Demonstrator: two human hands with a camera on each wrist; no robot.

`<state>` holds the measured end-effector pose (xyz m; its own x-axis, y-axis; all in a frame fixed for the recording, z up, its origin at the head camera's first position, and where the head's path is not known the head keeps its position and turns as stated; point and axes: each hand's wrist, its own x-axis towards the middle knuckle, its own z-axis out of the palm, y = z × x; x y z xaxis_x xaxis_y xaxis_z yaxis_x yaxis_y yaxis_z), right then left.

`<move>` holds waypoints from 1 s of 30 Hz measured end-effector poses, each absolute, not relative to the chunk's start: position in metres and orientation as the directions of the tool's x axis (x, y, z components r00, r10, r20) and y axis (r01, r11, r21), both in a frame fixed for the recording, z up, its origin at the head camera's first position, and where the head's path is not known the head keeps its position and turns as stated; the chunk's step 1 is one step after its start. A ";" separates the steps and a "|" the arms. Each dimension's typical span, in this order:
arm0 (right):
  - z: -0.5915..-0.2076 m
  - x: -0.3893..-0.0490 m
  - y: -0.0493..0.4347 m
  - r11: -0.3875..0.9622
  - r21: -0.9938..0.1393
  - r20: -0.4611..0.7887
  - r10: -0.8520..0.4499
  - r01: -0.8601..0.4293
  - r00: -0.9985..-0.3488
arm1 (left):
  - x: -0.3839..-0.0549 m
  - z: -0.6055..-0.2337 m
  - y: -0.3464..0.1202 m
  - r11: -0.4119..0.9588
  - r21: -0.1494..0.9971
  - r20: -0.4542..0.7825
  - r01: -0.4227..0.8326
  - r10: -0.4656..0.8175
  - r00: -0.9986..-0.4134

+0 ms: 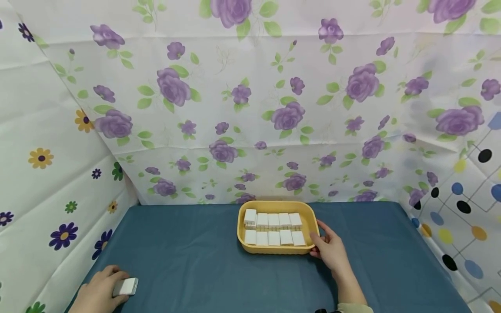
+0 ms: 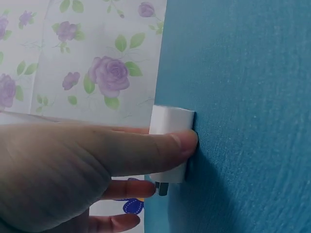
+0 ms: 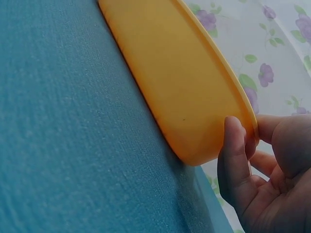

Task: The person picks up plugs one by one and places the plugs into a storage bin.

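A white charger plug [image 1: 127, 287] is pinched between the thumb and fingers of my left hand [image 1: 97, 289] near the front left of the table. In the left wrist view, metal prongs [image 2: 162, 188] stick out of one end of the plug, which is at the blue surface. My right hand [image 1: 331, 251] grips the right end of a yellow tray [image 1: 274, 250], thumb at the rim and fingers against the outside. Two rows of white charger plugs [image 1: 274, 238] lie in the tray. The right wrist view shows the tray's outer wall [image 3: 170, 73] close to the tabletop.
A blue-covered table [image 1: 188, 252] spreads beneath both hands. Behind it hangs a white cloth [image 1: 235, 117] with purple flowers. Patterned side cloths rise at the left [image 1: 47, 191] and right [image 1: 462, 217] edges.
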<state>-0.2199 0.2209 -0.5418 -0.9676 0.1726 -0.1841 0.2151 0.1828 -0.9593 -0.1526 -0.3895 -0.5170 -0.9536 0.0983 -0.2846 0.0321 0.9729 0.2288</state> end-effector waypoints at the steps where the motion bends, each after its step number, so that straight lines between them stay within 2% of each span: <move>1: -0.542 -0.220 0.221 0.181 -0.960 -0.182 0.173 0.213 -0.968 | -0.152 -0.516 -0.389 0.975 0.218 -0.288 0.026 0.090 -0.953; 8: -0.542 -0.222 0.221 0.172 -0.962 -0.183 0.177 0.214 -0.967 | -0.151 -0.514 -0.382 0.957 0.290 -0.277 -0.003 0.081 -0.957; 30: -0.542 -0.221 0.221 0.164 -0.963 -0.185 0.182 0.216 -0.966 | -0.152 -0.497 -0.352 0.913 0.407 -0.128 -0.044 0.010 -0.992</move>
